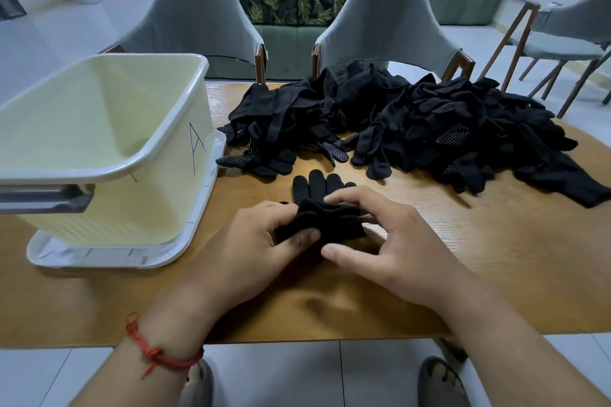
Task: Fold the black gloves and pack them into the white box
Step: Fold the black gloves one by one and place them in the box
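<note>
Cloth this thin looked almost weightless and quite limp, so the black glove would probably sag and spring open unless it was held at the fold itself. The best hold seemed to be the bunched middle, where both layers could be pinched at once. It lay on the surface about midway along the near edge. Its cuff end was turned up into a thick, matt roll, and four flat tips pointed toward the far edge. The left hand gripped the roll's left end, thumb pressed on top. The right hand had its fingers curled over the roll's far side, clamped on the cloth, with the thumb lying free beside it. A loose pile of gloves, some showing white grip dots, sprawled along the far edge toward the right corner. The white box stood open at the left edge on a white lid. No gloves showed in the part of its inside that could be seen.
</note>
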`<state>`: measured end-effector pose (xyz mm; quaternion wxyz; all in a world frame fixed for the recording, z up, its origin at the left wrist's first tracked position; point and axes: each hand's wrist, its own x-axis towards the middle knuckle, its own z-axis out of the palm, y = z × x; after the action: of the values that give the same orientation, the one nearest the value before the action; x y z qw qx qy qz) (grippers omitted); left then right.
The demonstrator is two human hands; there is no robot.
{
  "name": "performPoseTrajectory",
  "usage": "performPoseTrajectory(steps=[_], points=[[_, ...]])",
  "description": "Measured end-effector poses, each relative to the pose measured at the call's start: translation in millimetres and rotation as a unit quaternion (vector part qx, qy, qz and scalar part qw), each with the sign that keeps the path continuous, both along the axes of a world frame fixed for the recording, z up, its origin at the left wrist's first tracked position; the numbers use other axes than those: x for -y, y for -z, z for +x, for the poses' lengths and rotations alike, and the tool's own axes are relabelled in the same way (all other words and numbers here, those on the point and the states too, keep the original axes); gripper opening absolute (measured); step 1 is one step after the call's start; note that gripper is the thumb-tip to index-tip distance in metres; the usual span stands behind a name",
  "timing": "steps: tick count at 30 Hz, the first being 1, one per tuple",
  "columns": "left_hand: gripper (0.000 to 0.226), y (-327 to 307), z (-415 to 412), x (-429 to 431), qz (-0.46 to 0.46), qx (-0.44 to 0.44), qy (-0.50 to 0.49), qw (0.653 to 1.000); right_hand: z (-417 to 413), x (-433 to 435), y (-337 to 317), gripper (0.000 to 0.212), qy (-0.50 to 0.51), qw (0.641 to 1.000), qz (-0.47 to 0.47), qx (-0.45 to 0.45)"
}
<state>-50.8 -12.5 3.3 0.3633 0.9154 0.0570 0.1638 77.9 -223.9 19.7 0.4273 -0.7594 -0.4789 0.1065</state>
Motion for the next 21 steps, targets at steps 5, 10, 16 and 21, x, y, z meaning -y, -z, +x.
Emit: performPoseTrajectory(steps=[5, 10, 16, 21], points=[[0.023, -10.0, -1.8, 4.3, -0.061, -0.018, 0.009, 0.998, 4.3, -0.3, 5.0, 0.02, 0.038, 0.999, -0.004, -0.023], [0.023, -21.2, -5.3, 7.1, -0.127, -0.035, 0.018, 0.991, 1.4, -1.0, 0.9, 0.023, 0.012, 0.991, 0.008, -0.135], [0.037, -19.7, -2.1, 8.5, -0.138, -0.065, -0.044, 0.987, 7.9, -4.2, 6.4, 0.014, 0.059, 0.99, -0.021, -0.124], [0.047, -9.0, 3.5, 12.2, -0.076, -0.02, -0.115, 0.99, 9.3, -13.9, 17.5, 0.031, 0.154, 0.984, -0.017, -0.091]])
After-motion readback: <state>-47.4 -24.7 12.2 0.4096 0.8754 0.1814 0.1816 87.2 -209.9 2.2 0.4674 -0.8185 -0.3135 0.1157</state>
